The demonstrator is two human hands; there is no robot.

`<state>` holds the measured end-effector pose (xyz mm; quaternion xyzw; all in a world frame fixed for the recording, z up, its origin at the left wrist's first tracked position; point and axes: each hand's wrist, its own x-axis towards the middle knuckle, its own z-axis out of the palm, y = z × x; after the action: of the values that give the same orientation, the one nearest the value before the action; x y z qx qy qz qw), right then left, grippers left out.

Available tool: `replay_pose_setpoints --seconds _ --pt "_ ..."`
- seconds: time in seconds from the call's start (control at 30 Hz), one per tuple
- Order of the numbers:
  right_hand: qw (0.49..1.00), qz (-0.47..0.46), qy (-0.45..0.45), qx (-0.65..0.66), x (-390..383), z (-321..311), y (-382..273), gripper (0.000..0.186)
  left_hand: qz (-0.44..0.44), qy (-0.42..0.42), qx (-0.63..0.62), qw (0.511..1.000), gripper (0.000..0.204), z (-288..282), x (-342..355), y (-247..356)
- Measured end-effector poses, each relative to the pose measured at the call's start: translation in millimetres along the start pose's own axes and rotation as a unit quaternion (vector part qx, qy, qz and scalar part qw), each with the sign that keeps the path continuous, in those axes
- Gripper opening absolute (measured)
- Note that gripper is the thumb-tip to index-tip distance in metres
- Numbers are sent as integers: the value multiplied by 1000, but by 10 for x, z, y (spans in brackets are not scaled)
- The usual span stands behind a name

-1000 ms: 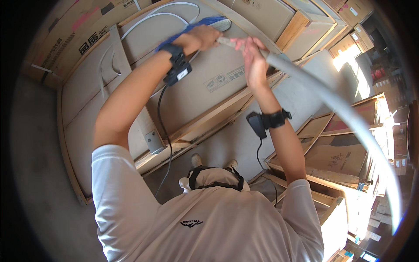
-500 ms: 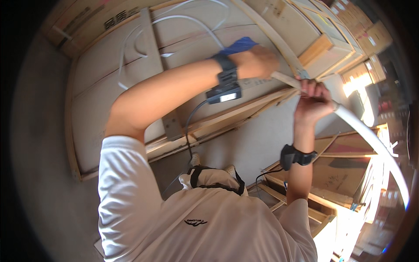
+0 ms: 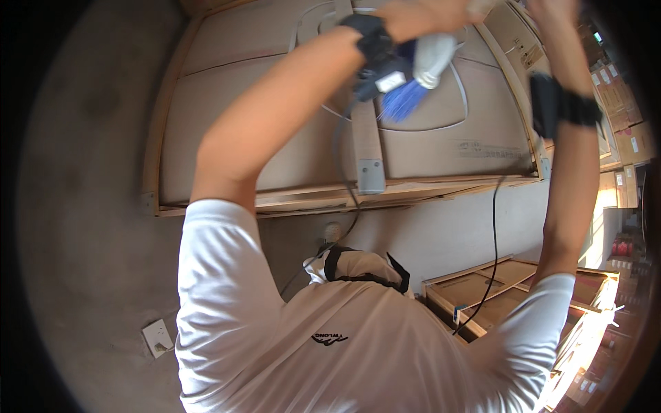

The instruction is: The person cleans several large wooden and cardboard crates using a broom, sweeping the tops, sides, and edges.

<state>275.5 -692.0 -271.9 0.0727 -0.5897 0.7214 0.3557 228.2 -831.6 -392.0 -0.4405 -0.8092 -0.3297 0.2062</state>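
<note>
Since our left hand (image 3: 441, 15) and right hand (image 3: 553, 9) blur at the top edge, we can't tell if their fingers are closed on anything. Brush (image 3: 434, 58) is over the carton (image 3: 434, 155), near the left hand; swung low, its bristles (image 3: 405, 100) could snag the cord (image 3: 466, 110).

Glare at right, blurred brush (image 3: 421, 74); dark rim

The bristles (image 3: 405, 102) are blue, their socket (image 3: 434, 58) white; the carton (image 3: 427, 157) is tan with grey print (image 3: 475, 148), the wristbands (image 3: 578, 110) black, the shirt (image 3: 385, 358) off-white with a black emblem (image 3: 330, 339).
</note>
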Motion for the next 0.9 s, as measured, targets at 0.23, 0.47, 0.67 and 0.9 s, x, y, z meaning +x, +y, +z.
replay_pose_setpoints --seconds 0.23,0.47,0.67,0.9 --pt "942 202 -125 235 -381 2134 1855 26 -137 -69 232 960 43 -1234 -1446 -1828" --pt "851 279 -148 420 -836 2848 2541 41 -196 -78 411 887 37 -2110 -2202 -1997" --pt "925 262 -171 217 -265 1627 2643 31 -221 -189 163 943 53 -851 -1527 -1986" --pt "966 166 -197 10 901 1 1376 37 -191 -150 -85 966 53 467 91 -878"
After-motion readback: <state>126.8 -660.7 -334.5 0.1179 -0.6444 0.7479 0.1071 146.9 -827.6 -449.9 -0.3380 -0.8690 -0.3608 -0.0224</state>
